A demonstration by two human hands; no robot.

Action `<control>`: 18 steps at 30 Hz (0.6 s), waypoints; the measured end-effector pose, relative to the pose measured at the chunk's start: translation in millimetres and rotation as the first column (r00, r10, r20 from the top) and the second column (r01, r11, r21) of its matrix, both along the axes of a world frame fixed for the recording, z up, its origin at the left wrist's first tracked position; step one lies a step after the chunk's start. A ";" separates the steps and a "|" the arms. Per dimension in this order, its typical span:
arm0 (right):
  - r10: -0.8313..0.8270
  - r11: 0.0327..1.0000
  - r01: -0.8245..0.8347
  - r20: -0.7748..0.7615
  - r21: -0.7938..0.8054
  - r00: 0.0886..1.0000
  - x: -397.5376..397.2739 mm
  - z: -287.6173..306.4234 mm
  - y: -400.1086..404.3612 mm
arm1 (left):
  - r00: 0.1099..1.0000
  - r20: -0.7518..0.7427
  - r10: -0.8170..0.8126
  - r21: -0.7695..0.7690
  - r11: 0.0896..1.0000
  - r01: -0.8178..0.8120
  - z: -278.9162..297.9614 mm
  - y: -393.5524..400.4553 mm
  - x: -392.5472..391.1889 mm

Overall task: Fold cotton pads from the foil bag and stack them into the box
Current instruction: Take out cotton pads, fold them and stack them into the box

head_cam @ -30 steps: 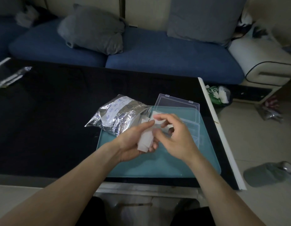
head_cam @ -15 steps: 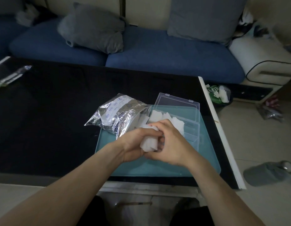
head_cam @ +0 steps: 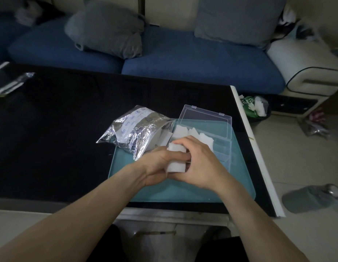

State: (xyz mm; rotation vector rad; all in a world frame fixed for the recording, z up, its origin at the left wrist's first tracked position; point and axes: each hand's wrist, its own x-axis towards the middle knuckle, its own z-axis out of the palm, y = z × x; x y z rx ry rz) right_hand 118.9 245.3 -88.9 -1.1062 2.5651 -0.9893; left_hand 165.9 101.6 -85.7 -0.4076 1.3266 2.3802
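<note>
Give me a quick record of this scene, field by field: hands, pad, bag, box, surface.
left hand: gripping the cotton pad from the left
right hand: closed over the same pad from the right
cotton pad: white, folded, pressed between both hands
foil bag: crinkled, lying left of the box, mouth toward it
box: clear plastic, lid open, white pads inside
mat: teal, under bag and box
table: black

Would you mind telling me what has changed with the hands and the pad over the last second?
Both hands, left hand and right hand, have closed together around the pad, pressing it from a loose, hanging strip into a compact fold; neither has let go. The foil bag, the box and the pads in it have stayed put.
</note>
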 end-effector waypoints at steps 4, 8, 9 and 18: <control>-0.001 1.000 0.001 -0.004 0.015 1.000 1.3 1.0 -0.4 | 0.999 -0.006 0.036 -0.026 0.999 -0.036 0.1 2.6 -0.6; -0.001 1.000 0.001 -0.026 0.004 1.000 4.1 -0.3 -2.2 | 0.998 -0.025 0.049 -0.044 0.998 -0.050 -2.3 3.1 -0.7; -0.001 1.000 0.001 -0.005 0.002 1.000 5.8 1.4 -2.1 | 0.998 -0.024 0.063 -0.036 0.997 -0.064 -2.9 3.0 -1.0; 0.022 0.998 -0.017 -0.077 0.061 0.997 7.8 2.5 -3.8 | 0.988 -0.054 0.145 -0.105 0.983 -0.150 -6.2 7.8 -1.6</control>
